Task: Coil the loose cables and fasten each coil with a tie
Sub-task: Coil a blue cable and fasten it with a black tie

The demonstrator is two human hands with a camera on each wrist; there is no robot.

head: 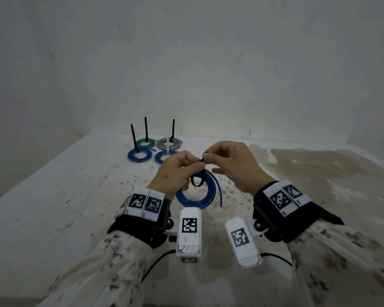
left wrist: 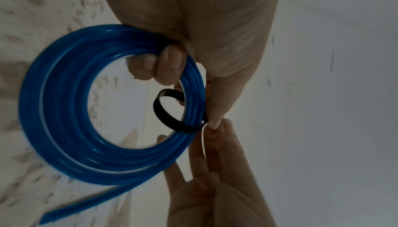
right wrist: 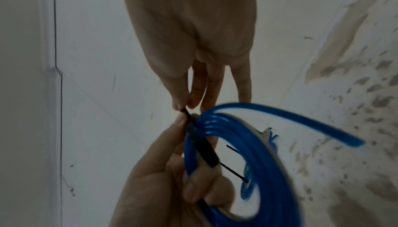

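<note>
My left hand grips a blue cable coil above the table, fingers curled through its middle. A black tie is looped loosely round the coil's strands. The left thumb and forefinger hold the tie where it closes. My right hand pinches the tie's thin tail between thumb and forefinger, just beside the left fingertips. The coil's loose end hangs free on the right. In the right wrist view the coil is blurred.
At the table's back left lie several finished coils: blue, green, grey and another blue, with black tie tails standing up. The stained white table meets a wall behind. A brown stain spreads on the right.
</note>
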